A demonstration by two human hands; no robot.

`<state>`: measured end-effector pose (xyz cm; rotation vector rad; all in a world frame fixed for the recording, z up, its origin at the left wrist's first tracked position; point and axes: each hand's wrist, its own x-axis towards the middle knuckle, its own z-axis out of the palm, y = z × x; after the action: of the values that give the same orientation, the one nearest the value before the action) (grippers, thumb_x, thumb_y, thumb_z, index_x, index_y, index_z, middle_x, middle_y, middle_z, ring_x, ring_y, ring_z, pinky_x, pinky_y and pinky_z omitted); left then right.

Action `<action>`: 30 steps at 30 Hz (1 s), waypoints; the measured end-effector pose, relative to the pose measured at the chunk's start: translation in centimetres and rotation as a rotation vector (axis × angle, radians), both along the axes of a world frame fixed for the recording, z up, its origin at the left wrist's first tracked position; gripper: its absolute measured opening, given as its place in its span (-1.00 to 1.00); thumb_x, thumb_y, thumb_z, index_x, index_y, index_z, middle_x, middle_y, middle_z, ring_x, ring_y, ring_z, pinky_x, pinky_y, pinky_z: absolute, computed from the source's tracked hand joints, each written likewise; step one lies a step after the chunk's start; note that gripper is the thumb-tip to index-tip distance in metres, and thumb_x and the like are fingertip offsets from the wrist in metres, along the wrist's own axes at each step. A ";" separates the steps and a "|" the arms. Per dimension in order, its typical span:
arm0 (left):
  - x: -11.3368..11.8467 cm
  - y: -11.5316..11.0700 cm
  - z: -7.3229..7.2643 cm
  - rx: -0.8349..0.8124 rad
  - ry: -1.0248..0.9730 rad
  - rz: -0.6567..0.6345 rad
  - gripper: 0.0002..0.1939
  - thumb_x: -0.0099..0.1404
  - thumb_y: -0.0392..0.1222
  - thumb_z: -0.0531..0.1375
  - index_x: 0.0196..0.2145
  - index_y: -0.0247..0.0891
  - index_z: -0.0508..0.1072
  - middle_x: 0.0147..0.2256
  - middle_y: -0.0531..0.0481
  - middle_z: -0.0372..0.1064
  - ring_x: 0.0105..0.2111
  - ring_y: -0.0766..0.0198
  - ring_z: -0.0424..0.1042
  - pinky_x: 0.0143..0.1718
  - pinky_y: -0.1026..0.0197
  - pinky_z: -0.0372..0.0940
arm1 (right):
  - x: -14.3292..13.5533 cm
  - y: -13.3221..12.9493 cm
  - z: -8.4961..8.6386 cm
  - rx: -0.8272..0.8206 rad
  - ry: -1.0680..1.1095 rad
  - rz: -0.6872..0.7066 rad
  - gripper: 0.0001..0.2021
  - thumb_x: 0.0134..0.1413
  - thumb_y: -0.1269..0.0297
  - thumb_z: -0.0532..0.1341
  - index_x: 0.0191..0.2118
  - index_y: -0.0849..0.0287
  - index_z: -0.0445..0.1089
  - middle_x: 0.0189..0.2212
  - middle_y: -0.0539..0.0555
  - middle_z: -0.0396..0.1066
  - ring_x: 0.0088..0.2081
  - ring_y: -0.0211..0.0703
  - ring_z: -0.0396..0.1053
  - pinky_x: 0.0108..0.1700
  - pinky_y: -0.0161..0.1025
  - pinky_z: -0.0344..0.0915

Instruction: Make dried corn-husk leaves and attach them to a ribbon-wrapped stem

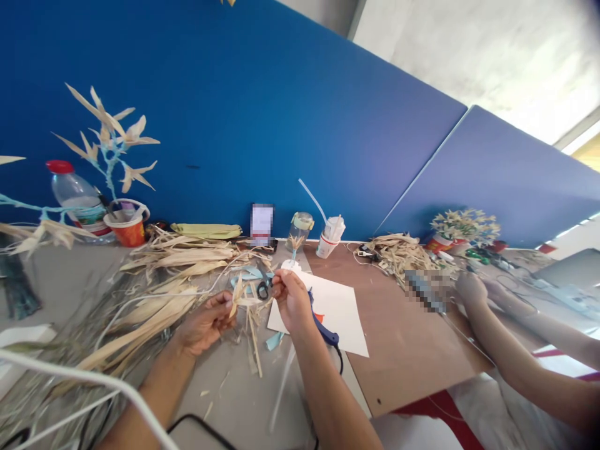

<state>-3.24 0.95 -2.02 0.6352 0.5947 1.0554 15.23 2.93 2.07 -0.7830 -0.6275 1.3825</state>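
Observation:
My left hand [209, 322] is closed, its thumb and fingers pinching a pale dried corn husk piece [237, 296]. A short way to the right is my right hand [295, 302], its fingertips pressed together; whatever they grip is too small to make out. Black-handled scissors [263, 289] show right beside those fingertips, and I cannot tell if they touch. Light blue strips [250, 274] lie behind the hands. Under my right wrist, a blue glue gun [327, 332] rests on white paper [349, 312]. Thin husk scraps [254, 340] lie below the hands.
Dried husks [182, 259] spread over the left side, crossed by a white cable [117, 381]. A red-and-white cup [129, 231] with a husk-flower branch stands beside a bottle [79, 197]. Along the blue partition [234, 112] are a phone [262, 225] and a jar [300, 228]. Another person's arms [497, 337] are at right.

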 end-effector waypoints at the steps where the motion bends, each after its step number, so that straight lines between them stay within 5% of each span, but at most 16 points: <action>1: 0.0 0.0 0.0 0.002 -0.001 -0.001 -0.69 -0.07 -0.17 0.45 -0.49 -0.28 0.38 -0.72 0.23 0.09 -0.69 0.50 0.02 -0.61 0.39 0.03 | 0.2 -0.2 0.5 0.021 -0.062 -0.008 -0.78 -0.18 0.18 0.35 -0.44 0.21 0.40 -0.57 -0.06 0.35 -0.62 -0.42 0.14 -0.54 -0.39 0.09; 7: -0.1 -0.1 0.2 0.023 0.024 0.031 -0.64 -0.10 -0.12 0.47 -0.49 -0.28 0.38 -0.71 0.23 0.09 -0.68 0.50 0.03 -0.58 0.39 0.09 | 4.7 -2.6 2.4 0.080 -0.746 -0.050 -0.83 -0.09 0.23 0.25 -0.33 0.18 0.43 -0.49 -0.03 0.37 -0.51 -0.29 0.25 -0.41 -0.30 0.19; 11: 0.1 0.0 0.1 0.048 0.028 0.059 -0.65 -0.11 -0.12 0.47 -0.48 -0.30 0.41 -0.69 0.21 0.11 -0.68 0.51 0.01 -0.61 0.38 0.05 | 10.0 -4.7 0.2 0.056 -1.226 -0.166 -0.79 -0.13 0.25 0.24 -0.31 0.19 0.46 -0.39 0.07 0.41 -0.43 -0.17 0.32 -0.30 -0.19 0.25; 14: 0.4 0.1 -0.1 0.070 0.037 0.050 -0.67 -0.09 -0.12 0.46 -0.47 -0.31 0.42 -0.66 0.20 0.12 -0.67 0.51 0.01 -0.61 0.38 0.04 | 12.0 -5.8 -1.4 0.001 -1.282 -0.158 -0.80 -0.11 0.24 0.23 -0.31 0.19 0.46 -0.42 0.09 0.42 -0.42 -0.13 0.33 -0.29 -0.17 0.26; 21: 0.5 -0.2 -0.2 0.097 0.129 0.029 -0.70 -0.05 -0.13 0.44 -0.47 -0.31 0.43 -0.64 0.17 0.15 -0.65 0.48 0.08 -0.60 0.38 0.07 | 5.6 -5.4 1.3 -0.024 -0.768 0.199 -0.80 -0.05 0.19 0.22 -0.33 0.20 0.45 -0.48 0.02 0.41 -0.49 -0.26 0.29 -0.39 -0.29 0.20; 25: 0.1 -0.2 0.4 0.041 0.089 0.101 -0.72 -0.05 -0.21 0.44 -0.49 -0.33 0.41 -0.64 0.17 0.17 -0.66 0.49 0.08 -0.58 0.37 0.13 | 1.7 -2.8 1.9 0.055 -0.787 0.265 -0.87 -0.04 0.27 0.21 -0.37 0.18 0.46 -0.55 -0.05 0.37 -0.50 -0.27 0.28 -0.40 -0.32 0.18; 30: -0.2 0.2 0.8 0.067 -0.060 0.197 -0.68 0.02 -0.22 0.41 -0.62 -0.33 0.31 -0.65 0.13 0.17 -0.63 0.48 0.11 -0.57 0.37 0.16 | 0.0 0.4 -0.5 0.127 -1.080 0.104 -0.89 -0.03 0.41 0.18 -0.48 0.14 0.44 -0.60 -0.07 0.34 -0.49 -0.25 0.26 -0.38 -0.31 0.15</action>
<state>-3.46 1.11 -1.24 0.6099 0.5796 1.2795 15.26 3.36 1.60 -1.3984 -1.5820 0.9054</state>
